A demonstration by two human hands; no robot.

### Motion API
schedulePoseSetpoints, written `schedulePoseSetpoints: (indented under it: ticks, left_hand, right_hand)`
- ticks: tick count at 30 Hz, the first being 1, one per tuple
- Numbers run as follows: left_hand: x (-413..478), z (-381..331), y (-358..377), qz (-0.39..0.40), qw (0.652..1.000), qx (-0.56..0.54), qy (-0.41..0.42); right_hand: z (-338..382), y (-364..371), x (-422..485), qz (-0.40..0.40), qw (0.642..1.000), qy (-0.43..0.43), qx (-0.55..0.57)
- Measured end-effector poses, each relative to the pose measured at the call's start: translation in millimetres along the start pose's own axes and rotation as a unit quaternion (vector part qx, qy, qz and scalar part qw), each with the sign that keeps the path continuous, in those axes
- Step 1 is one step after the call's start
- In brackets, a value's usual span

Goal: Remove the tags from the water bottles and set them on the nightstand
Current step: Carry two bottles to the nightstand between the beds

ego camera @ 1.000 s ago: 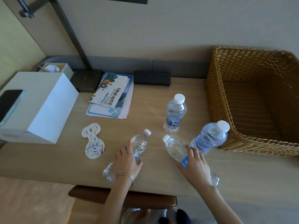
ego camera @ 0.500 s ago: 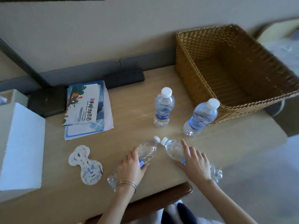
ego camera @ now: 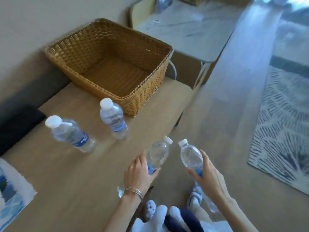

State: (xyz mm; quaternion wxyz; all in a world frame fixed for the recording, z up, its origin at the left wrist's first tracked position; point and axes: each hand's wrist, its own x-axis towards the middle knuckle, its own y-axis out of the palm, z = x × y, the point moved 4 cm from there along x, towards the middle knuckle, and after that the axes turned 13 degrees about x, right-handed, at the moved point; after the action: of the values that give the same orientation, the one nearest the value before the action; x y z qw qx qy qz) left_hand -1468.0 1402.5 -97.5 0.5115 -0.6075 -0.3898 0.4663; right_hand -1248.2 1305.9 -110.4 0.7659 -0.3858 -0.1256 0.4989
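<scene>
The left hand (ego camera: 138, 173) is wrapping its fingers round one bottle (ego camera: 158, 154). The right hand (ego camera: 208, 172) is gripping another bottle (ego camera: 190, 154), probably so both can be carried away.

This is looking like a hotel bedroom: what seems to be a bed (ego camera: 184, 25) with pale linen is standing beyond a wooden desk (ego camera: 66, 173), and a patterned rug (ego camera: 284, 123) is lying on the plank floor (ego camera: 234, 81). Small water bottles (ego camera: 113, 121) are standing beside a wicker basket (ego camera: 145, 101) on the desk.
</scene>
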Motion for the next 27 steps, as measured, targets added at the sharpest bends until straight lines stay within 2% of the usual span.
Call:
schedulePoseSetpoints:
  ticks: [6,11,16,19,27]
  left_hand:
    - [37,-135,14,-0.012,0.986,0.006,0.168]
    - [53,-265,27,0.008,0.968,-0.015,0.251]
    - [68,-382,31,0.049,0.955,-0.100,0.275]
    - [78,-440,29,0.067,0.947,-0.113,0.294]
    - [141,-538,29,0.074,0.936,-0.153,0.307]
  right_hand:
    - [-84,-80,-4,-0.084,0.989,0.107,0.057]
    - [-171,-149,8,-0.120,0.971,0.184,0.091]
    - [-235,-232,34,-0.161,0.960,0.196,0.119]
    - [-263,-274,54,-0.183,0.954,0.200,0.131]
    - [-315,-319,116,-0.203,0.933,0.224,0.194]
